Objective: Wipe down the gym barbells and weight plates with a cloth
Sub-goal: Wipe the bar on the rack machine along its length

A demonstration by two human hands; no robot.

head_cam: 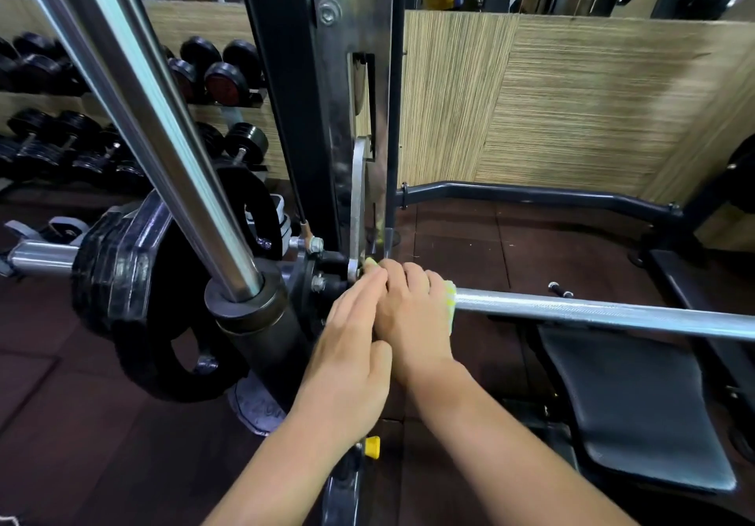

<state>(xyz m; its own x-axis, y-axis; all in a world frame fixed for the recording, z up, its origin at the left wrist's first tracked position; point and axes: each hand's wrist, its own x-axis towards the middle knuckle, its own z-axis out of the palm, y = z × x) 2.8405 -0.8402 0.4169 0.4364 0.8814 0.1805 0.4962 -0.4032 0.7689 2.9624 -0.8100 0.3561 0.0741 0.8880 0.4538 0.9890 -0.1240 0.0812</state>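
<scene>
Fingers (408,276) of the right hand (412,313) curled around the yellow cloth (450,300) on the barbell (592,313), hard against the rack upright (327,116). Left hand (351,345) lay flat beside, fingers together. Rightward, bare bar ran free above the bench (637,411).

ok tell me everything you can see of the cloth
Only slivers of the cloth show: pale yellow-green soft fabric, wrapped around the barbell shaft near the rack upright. The right hand closes over it, the left hand lies against that hand. One edge peeks past the right hand, another by the fingertips.
</scene>
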